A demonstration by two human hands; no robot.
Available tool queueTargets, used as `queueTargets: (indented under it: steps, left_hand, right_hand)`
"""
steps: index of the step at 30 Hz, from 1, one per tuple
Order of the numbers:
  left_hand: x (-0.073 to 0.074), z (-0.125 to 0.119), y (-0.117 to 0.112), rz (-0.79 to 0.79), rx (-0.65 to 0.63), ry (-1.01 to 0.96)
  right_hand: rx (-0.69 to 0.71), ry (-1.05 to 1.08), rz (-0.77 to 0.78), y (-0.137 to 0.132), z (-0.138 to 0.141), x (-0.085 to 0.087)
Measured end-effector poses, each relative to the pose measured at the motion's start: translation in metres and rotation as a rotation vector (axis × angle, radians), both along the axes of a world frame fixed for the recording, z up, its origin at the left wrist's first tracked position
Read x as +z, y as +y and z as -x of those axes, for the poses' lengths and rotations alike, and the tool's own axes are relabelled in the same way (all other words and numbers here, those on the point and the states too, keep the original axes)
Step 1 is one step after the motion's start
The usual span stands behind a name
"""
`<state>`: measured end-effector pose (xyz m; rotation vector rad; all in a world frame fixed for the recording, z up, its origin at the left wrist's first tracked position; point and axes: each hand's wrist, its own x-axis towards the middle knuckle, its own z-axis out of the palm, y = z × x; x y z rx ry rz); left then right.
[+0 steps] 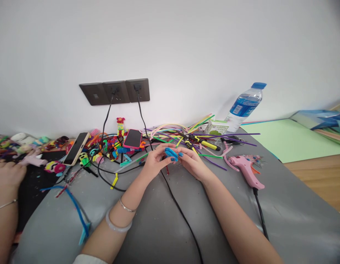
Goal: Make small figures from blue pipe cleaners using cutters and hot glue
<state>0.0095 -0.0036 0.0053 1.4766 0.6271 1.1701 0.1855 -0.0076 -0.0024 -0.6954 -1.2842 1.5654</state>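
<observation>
- My left hand (156,160) and right hand (194,163) pinch the blue fuzzy piece (171,153), already bundled up.
- One blue stem (77,206) lies loose on the desk (156,227), apparently unused.

A dark brown, three-panel socket plate (114,92) on the white wall (186,51) holds two black plugs. Below, on the grey counter (293,227), is a black-screened phone with a pink-red edge (133,139). Farther right, a clear plastic bottle with a blue cap (245,105) stands beside a small green-and-white box (218,126).
</observation>
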Motion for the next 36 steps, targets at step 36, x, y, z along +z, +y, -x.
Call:
queueTargets:
  steps: [36]
  left_hand:
    - [0.0054,0.0021,-0.0019,-0.268,0.171,0.221]
  right_hand:
    - [-0.113,-0.07,-0.148,0.001,-0.0001,0.0004]
